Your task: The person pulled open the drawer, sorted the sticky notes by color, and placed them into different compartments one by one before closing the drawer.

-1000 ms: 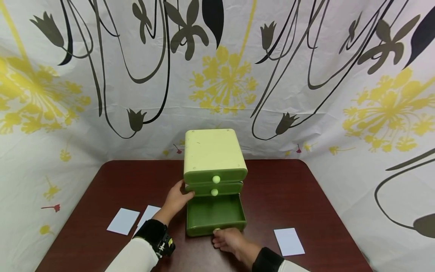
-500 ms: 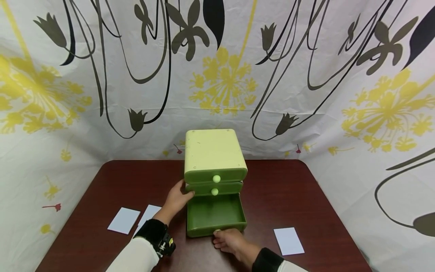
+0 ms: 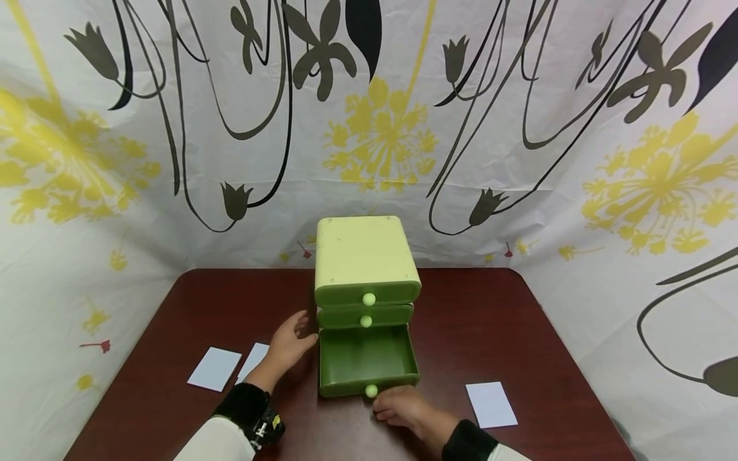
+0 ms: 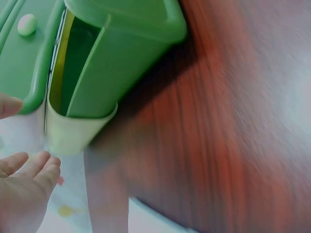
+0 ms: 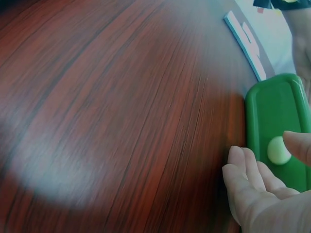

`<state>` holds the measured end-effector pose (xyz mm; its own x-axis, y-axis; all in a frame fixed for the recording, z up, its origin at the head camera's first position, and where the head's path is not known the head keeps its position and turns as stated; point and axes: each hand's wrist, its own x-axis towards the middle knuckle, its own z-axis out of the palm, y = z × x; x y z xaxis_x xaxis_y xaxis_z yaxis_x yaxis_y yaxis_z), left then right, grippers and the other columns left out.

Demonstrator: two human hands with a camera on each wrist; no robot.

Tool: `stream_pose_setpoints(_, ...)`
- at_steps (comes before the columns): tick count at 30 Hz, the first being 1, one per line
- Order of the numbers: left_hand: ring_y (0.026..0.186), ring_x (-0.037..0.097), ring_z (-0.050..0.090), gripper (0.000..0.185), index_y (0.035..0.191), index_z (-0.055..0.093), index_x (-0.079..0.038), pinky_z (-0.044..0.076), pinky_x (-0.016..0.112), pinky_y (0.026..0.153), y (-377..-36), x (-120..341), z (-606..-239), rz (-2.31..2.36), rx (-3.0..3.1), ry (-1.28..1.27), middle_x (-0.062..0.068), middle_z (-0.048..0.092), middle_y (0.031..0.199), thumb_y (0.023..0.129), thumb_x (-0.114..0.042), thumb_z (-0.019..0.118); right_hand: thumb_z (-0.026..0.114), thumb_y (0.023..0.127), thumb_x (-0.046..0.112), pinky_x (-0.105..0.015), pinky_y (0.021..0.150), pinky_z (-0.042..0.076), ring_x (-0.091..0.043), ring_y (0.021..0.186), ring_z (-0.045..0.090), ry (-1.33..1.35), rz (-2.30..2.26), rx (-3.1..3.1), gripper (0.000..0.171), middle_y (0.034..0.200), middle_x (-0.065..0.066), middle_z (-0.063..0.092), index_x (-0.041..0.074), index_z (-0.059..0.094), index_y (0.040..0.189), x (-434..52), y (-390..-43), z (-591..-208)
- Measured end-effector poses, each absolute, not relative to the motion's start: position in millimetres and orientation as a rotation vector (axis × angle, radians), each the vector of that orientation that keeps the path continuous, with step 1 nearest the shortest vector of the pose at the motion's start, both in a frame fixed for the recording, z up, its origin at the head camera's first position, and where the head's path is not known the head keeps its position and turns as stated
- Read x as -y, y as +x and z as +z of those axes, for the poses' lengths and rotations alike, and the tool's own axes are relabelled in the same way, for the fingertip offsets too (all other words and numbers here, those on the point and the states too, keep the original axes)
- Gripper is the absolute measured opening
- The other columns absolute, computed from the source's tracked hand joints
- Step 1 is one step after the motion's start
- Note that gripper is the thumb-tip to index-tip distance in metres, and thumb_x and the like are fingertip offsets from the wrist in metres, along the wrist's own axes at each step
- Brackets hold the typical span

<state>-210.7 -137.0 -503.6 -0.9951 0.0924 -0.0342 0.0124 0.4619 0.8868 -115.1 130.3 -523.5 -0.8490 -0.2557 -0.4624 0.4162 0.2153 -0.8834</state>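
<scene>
With the bottom drawer (image 3: 368, 360) pulled out toward six o'clock, both hands hover relaxed, grasping nothing. Left hand (image 3: 290, 339) sits off the cabinet (image 3: 363, 256); right hand (image 3: 403, 407) is near the knob (image 3: 371, 390). A one-handed shove could slide the unbraced cabinet.

White fabric backdrop (image 3: 519, 160) draped across twelve o'clock and folded round at nine and three o'clock, printed with yellow dandelion-like blooms, dark grey tulip-shaped buds on long curling black stems, and a few tiny red flowers low down. Dark reddish-brown wooden table with rounded corners (image 3: 496, 320) filling the lower middle, its far edge pressed against the cloth at twelve o'clock, grain streaked and glossy in both wrist views. Soft, even light overall, with a pale sheen on the wood.
</scene>
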Motion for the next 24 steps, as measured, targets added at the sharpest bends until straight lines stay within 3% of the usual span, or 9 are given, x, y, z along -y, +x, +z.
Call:
stream_pose_setpoints(4, 0.131, 0.042, 0.04, 0.062, 0.145, 0.033, 0.007, 0.035, 0.051, 0.109, -202.8, 156.5, -501.8, 1.565, -2.64, 0.052, 0.028, 0.044, 0.14, 0.091, -0.007, 0.061, 0.058, 0.091, 0.009, -0.05, 0.089, 0.052, -0.035, 0.097, 0.066, 0.092, -1.625, -2.009, 0.035, 0.102, -0.023, 0.068, -0.017, 0.057, 0.113, -140.6, -113.2, -521.3)
stream_pose_setpoints(12, 0.131, 0.043, 0.039, 0.057, 0.144, 0.035, 0.007, 0.035, 0.051, 0.108, -186.1, 185.6, -500.2, 1.522, -2.675, -0.077, 0.029, 0.042, 0.14, 0.094, -0.011, 0.058, 0.06, 0.089, 0.007, -0.045, 0.083, 0.055, -0.035, 0.093, 0.068, 0.033, -1.625, -2.138, 0.033, 0.102, -0.025, 0.068, -0.018, 0.059, 0.11, -159.7, -110.1, -509.4)
stream_pose_setpoints(24, 0.123, 0.044, 0.049, 0.054, 0.137, 0.047, 0.005, 0.044, 0.051, 0.099, -143.9, 162.8, -506.0, 1.413, -2.862, 0.038, 0.026, 0.051, 0.133, 0.088, -0.006, 0.066, 0.059, 0.092, 0.007, -0.042, 0.082, 0.055, -0.031, 0.096, 0.067, 0.197, -1.61, -2.298, 0.034, 0.106, -0.024, 0.068, -0.016, 0.058, 0.117, -212.4, -114.7, -504.4)
